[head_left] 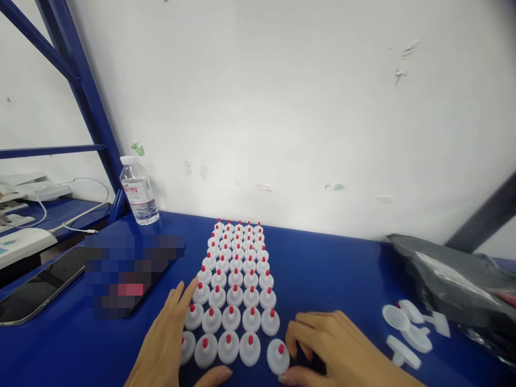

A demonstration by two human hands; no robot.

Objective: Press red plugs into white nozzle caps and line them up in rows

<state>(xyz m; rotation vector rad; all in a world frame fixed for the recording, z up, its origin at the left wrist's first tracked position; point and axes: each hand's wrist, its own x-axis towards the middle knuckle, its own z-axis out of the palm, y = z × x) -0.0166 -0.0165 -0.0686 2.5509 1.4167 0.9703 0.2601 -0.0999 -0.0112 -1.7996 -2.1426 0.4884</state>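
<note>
Several rows of white round plastic nozzle caps with red tips (236, 278) stand upright, close together, on the blue table. My left hand (169, 328) lies along the left side of the rows, fingers stretched out, thumb at the front row. In the front right corner, one nozzle cap (278, 357) sits slightly apart from its neighbours. My right hand (326, 344) holds that cap at its right and near edges between thumb and curled fingers. Farther right lies a small loose pile of white caps (415, 336), tipped on their sides.
A water bottle (139, 193) stands by the wall at the back left. Two dark flat devices lie left of the rows, a phone (44, 285) and a partly blurred one (151, 279). A dark plastic bag (451, 285) rests at the right. Blue frame posts (86, 91) rise at the left.
</note>
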